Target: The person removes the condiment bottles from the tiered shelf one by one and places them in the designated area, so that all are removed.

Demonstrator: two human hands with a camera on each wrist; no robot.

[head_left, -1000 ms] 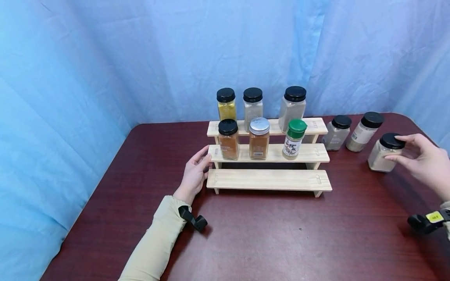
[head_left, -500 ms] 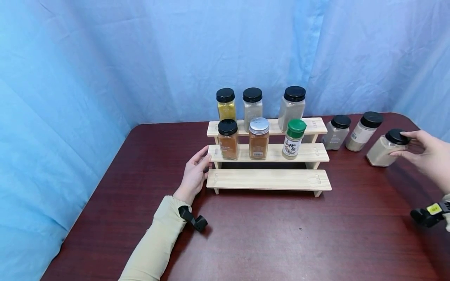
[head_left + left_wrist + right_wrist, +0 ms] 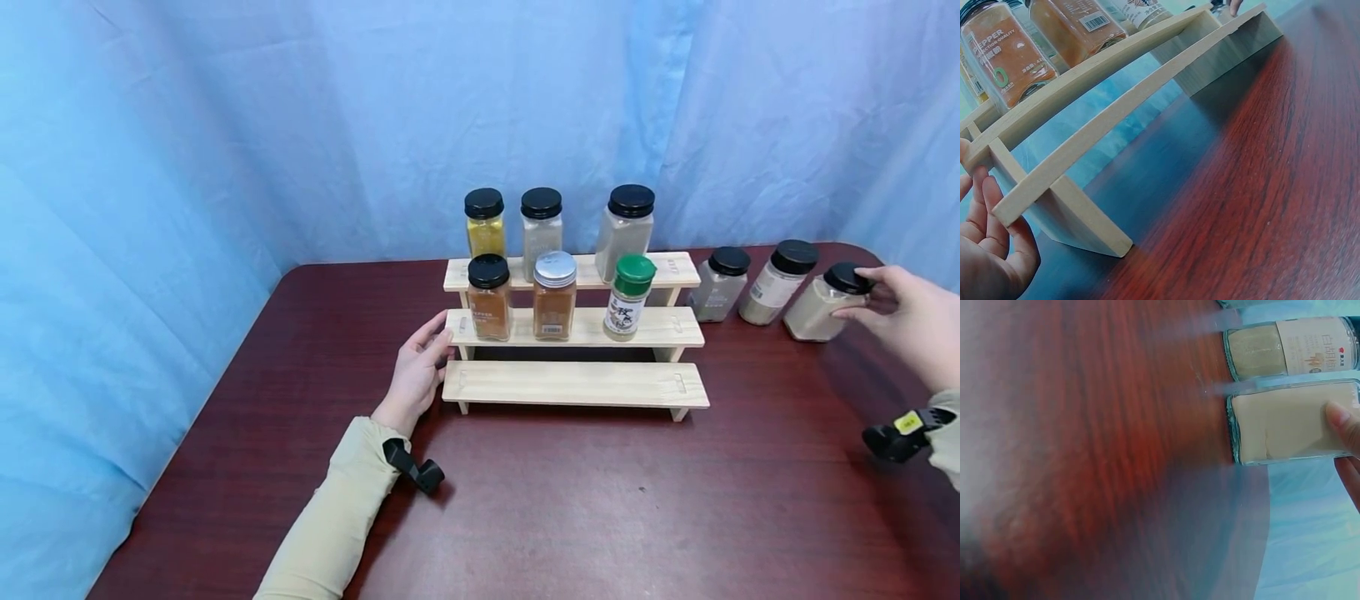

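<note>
My right hand point(image 3: 917, 323), at the far right of the head view, pinches a square glass jar point(image 3: 812, 312) of beige powder near its black lid. In the right wrist view the thumb presses against the upper glass. That jar stands upright at the right end of a short row, beside a white-labelled jar point(image 3: 776, 287) and a jar of grey powder point(image 3: 716, 292). My left hand point(image 3: 414, 367) grips the left end of a three-tier wooden spice rack point(image 3: 570, 383), thumb at the middle shelf and fingers at the shelf ends.
On the middle shelf stand a pepper jar point(image 3: 489, 312), a silver-lidded jar point(image 3: 554, 312) and a green-capped bottle point(image 3: 624, 312). Three black-lidded jars, one with yellow powder point(image 3: 485, 237), occupy the top shelf. Blue curtains point(image 3: 480, 100) hang behind the dark red table point(image 3: 555, 508).
My right hand has moved the jar of beige powder back, level with the other two; it looked slightly tilted midway and is upright now. The left hand and rack stay in place.
</note>
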